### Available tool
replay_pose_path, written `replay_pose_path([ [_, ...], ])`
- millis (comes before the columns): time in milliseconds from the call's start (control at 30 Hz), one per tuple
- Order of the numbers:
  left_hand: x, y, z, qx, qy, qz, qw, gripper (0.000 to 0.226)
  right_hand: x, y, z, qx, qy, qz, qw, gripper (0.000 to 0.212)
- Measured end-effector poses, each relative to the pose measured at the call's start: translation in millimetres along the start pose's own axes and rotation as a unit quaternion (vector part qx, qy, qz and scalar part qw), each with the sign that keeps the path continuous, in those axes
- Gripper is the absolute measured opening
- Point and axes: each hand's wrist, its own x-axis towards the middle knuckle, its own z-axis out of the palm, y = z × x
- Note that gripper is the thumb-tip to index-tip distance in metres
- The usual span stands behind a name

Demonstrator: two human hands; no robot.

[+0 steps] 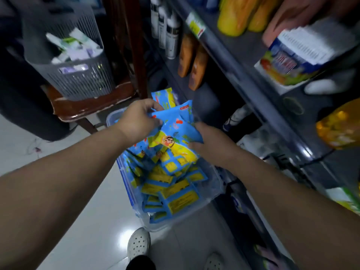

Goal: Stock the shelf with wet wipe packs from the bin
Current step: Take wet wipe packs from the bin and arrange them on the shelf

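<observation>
A clear plastic bin (215,189) stands on the floor in front of me, filled with several blue and yellow wet wipe packs (175,190). Above the bin my left hand (139,120) pinches the top edge of a blue wet wipe pack (175,125). My right hand (209,142) grips the same bundle of packs from the right side. The grey metal shelf (251,88) runs along the right, close beside the bin.
Another person's hand (303,18) holds a white and blue package (296,55) at the upper shelf. Yellow bottles (237,14), orange bottles (192,61) and white tubes (169,30) stand on the shelves. A grey basket (78,75) sits on a wooden chair (93,106). My shoes (138,243) are on the white tiles.
</observation>
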Motion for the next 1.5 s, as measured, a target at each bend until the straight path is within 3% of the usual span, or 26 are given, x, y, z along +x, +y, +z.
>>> replay_pose_path([
  [367,-62,177,-101,0.026,0.013,0.101,0.994,0.026,-83,-122,-141,-0.067,0.076,-0.023,0.995,0.010],
  [600,-89,267,-141,0.044,0.010,0.197,0.979,0.022,-128,-171,-204,-0.114,0.202,-0.036,0.972,0.025],
  [800,-115,340,-149,0.030,-0.006,0.253,0.967,0.024,-188,-195,-258,-0.104,0.288,-0.012,0.952,0.018],
  [1100,-177,440,-108,0.043,-0.042,0.330,0.942,0.023,-302,-178,-327,-0.082,0.393,0.000,0.916,0.020],
  [1300,-225,497,-43,0.024,-0.070,0.376,0.924,0.012,-391,-135,-353,-0.084,0.447,0.045,0.889,0.017],
  [1500,-264,537,36,0.016,-0.098,0.425,0.900,0.018,-482,-80,-372,-0.098,0.480,0.103,0.865,0.023],
])
